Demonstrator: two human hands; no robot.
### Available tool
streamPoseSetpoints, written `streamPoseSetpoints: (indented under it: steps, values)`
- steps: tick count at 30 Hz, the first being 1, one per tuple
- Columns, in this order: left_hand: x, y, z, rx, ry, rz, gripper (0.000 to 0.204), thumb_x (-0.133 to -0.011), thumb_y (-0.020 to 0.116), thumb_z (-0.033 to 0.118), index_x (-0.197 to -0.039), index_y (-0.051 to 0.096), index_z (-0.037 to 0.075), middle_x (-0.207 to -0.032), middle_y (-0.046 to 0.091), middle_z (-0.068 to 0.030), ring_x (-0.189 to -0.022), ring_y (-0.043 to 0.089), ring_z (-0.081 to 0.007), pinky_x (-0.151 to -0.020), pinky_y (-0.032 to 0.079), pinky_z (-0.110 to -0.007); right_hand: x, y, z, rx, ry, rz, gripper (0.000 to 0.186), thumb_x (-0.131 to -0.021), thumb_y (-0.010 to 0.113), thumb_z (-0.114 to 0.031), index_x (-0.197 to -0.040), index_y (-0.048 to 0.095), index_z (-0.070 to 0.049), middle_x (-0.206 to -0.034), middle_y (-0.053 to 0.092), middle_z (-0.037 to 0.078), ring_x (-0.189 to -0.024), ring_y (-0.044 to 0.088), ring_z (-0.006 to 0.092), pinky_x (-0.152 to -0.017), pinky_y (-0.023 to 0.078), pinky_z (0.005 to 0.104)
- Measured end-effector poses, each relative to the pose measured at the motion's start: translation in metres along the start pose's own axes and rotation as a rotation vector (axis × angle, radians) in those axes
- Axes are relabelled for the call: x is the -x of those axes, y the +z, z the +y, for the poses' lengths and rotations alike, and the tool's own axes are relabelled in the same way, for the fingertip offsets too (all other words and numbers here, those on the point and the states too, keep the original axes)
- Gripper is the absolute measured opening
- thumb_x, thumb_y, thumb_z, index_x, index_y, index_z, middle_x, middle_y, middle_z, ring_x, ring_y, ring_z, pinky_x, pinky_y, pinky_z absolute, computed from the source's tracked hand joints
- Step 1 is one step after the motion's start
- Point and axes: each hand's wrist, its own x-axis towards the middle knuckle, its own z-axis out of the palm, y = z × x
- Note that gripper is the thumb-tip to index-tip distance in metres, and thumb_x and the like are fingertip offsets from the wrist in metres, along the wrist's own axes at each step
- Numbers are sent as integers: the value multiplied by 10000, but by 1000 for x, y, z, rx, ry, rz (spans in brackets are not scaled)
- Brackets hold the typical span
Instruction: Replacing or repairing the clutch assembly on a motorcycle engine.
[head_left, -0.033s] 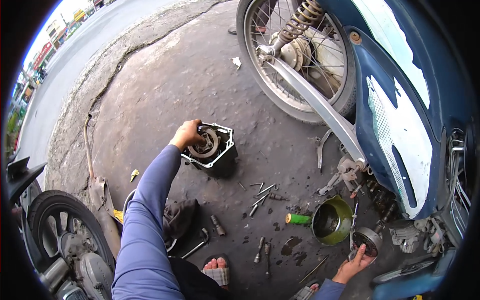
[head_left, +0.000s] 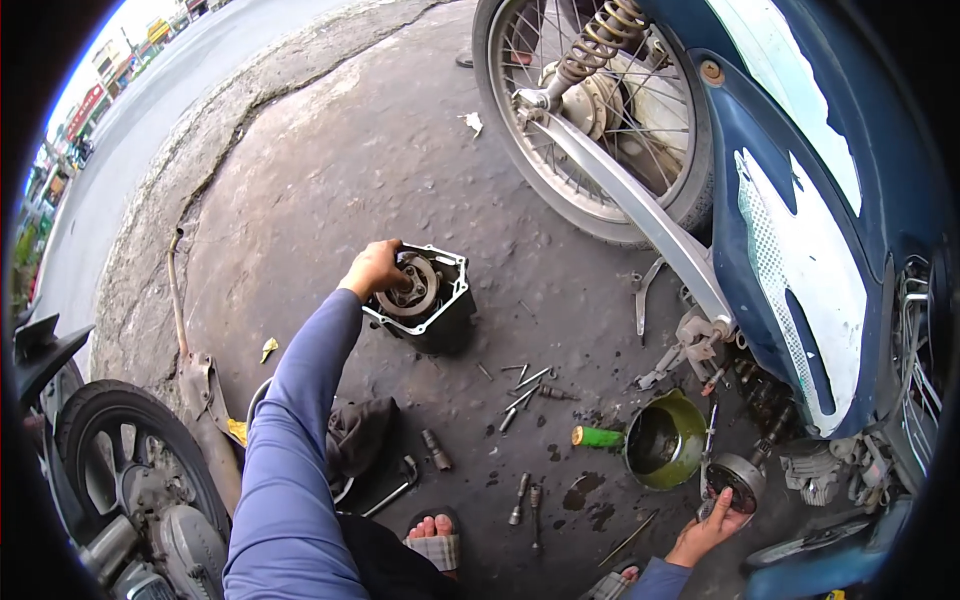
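My left hand [head_left: 376, 268], arm stretched forward, closes on a ring-shaped metal clutch part [head_left: 418, 290]. That part sits inside a dark casing [head_left: 440, 330] with a pale metal rim and bolt holes, standing on the ground. At the lower right, my right hand [head_left: 708, 530] grips a round metal drum [head_left: 742, 480] by its near edge, thumb across its face. Behind the drum is a greasy shaft [head_left: 772, 435] near the motorcycle's engine; whether they are joined I cannot tell. Left of the drum stands a green bowl [head_left: 664, 440] with dark liquid inside.
Bolts [head_left: 527, 385], sockets [head_left: 436, 450] and a bent wrench [head_left: 395, 488] lie about the ground. A green handle [head_left: 597, 437] points at the bowl. The blue motorcycle [head_left: 740, 250] fills the right side; another wheel [head_left: 140, 450] is at left. A dark cloth [head_left: 362, 430] lies beside my left arm.
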Motion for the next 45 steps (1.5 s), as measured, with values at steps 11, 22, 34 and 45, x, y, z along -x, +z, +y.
streamPoseSetpoints:
  steps: [11,22,34,45]
  values:
    - [0,-1,34,-159,42,-159,710,-575,832,217,-1229,592,80,-1141,650,-180,-1088,610,-328,-920,490,-403,-9,-24,14,-41,-15,14,592,-875,666,-109,-1352,336,7,-1175,558,123,-1002,570,179,-886,461,316]
    - [231,73,372,482,1230,-445,597,-715,778,160,-1225,506,11,-1206,553,-176,-1130,544,-354,-957,461,-400,-4,-3,4,-262,70,-63,530,-859,674,-48,-1268,338,-49,-1168,503,90,-1010,540,136,-848,465,266]
    - [227,121,428,598,1284,-514,403,-646,742,-18,-1032,630,5,-945,663,-156,-855,688,-294,-744,528,-332,7,9,1,42,190,-84,462,-779,702,-63,-1183,483,-9,-1083,580,118,-955,582,182,-821,485,326]
    - [215,122,425,578,1411,-549,423,-646,737,0,-1055,629,19,-941,661,-154,-885,655,-336,-771,516,-374,16,1,11,-6,296,-150,234,-804,676,-45,-1022,606,1,-910,656,73,-796,618,132,-724,495,288]
